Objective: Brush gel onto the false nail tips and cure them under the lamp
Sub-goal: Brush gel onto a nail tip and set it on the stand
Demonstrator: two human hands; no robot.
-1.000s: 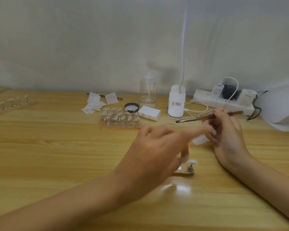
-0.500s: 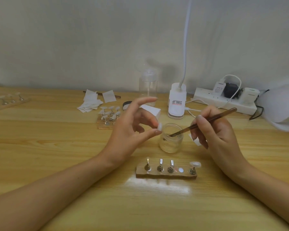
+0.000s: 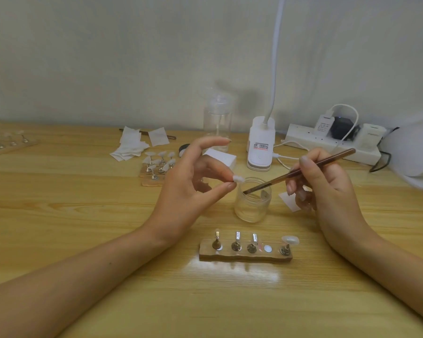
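Pinching nail tip (image 3: 238, 178), seemingly: left hand (image 3: 191, 184)

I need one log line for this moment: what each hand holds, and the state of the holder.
left hand: pinches nail tip | right hand: holds brush, bristles in glass jar | wooden holder: one mounted tip

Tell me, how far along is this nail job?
Early on, I'd say. Done: one nail tip sits on the near wooden stand; whether it is coated, I cannot tell. In hand: the left hand pinches a loose tip while the right hand dips the brush into the glass jar. Left: three pegs stand bare, and the white curing lamp sits aside.
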